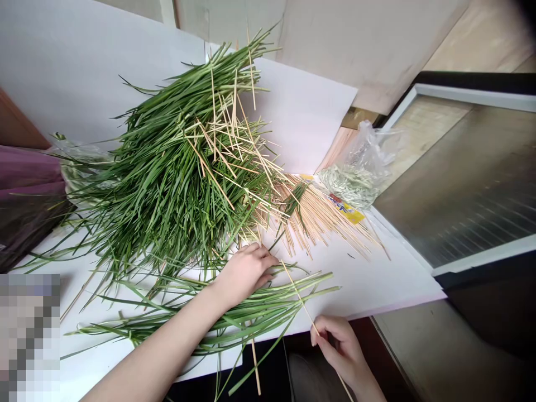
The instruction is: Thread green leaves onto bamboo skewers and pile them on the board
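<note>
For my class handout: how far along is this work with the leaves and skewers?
It looks partway through. Done: many skewers already lie across the big heap of long green leaves. In hand: the left hand rests on a smaller bunch of leaves, while the fingers of the right hand pinch a single skewer. Left: a loose fan of skewers lies beside the heap.

No legible text; yellow-red printed wrapper (345,211) under bamboo skewers (314,218), lettering too blurred.

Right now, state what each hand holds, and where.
Right hand: fingers pinch a wooden skewer near its lower end. Left hand: rests on green leaves, apparently holding nothing.
</note>
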`<action>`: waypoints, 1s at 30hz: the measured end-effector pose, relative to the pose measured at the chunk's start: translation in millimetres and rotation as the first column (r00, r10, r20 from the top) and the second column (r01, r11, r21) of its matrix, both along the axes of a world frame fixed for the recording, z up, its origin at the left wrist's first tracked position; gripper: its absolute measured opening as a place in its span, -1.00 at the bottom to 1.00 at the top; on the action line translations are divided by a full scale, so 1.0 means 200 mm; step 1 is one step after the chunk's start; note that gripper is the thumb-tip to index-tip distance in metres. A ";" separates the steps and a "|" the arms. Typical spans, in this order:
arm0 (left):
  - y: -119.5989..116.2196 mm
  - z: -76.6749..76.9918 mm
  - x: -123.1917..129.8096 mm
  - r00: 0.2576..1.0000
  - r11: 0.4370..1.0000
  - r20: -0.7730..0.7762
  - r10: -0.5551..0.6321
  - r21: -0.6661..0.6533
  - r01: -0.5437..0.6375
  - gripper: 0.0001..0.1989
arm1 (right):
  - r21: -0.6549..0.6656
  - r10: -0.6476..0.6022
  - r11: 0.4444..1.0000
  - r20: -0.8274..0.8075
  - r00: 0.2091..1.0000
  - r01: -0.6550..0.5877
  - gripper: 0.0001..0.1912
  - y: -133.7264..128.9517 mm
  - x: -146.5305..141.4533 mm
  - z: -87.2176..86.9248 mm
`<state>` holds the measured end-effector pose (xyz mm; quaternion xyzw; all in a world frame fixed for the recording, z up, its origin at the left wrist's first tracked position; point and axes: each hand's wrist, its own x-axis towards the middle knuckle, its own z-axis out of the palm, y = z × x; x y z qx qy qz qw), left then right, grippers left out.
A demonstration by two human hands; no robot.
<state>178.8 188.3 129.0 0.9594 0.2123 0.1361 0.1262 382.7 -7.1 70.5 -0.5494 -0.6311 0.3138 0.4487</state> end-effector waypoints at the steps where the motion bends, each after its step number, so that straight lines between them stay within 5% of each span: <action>1: 0.00 -0.01 0.00 1.000 1.000 0.003 -0.005 0.005 0.005 -0.78 | -0.001 -0.002 1.000 0.000 1.000 0.002 -0.69 0.00 0.00 0.00; 9: -0.01 0.00 0.00 0.998 0.996 0.059 -0.010 -0.088 0.015 -0.95 | 0.002 -0.010 1.000 -0.012 1.000 0.010 -0.68 0.00 -0.01 0.01; 15: -0.02 0.01 0.01 0.981 0.969 0.185 0.061 -0.248 -0.013 -0.88 | -0.018 -0.020 1.000 -0.013 1.000 0.020 -0.67 0.00 -0.01 0.01; 23: 0.00 0.04 0.01 0.846 0.869 0.445 0.294 -0.492 -0.043 -0.89 | -0.029 -0.024 0.999 -0.050 0.998 0.022 -0.65 0.01 -0.02 0.02; 30: -0.01 0.02 0.01 0.757 0.768 0.501 0.419 -0.641 -0.001 -0.88 | -0.122 -0.054 0.992 -0.115 0.992 0.040 -0.63 -0.01 -0.03 0.03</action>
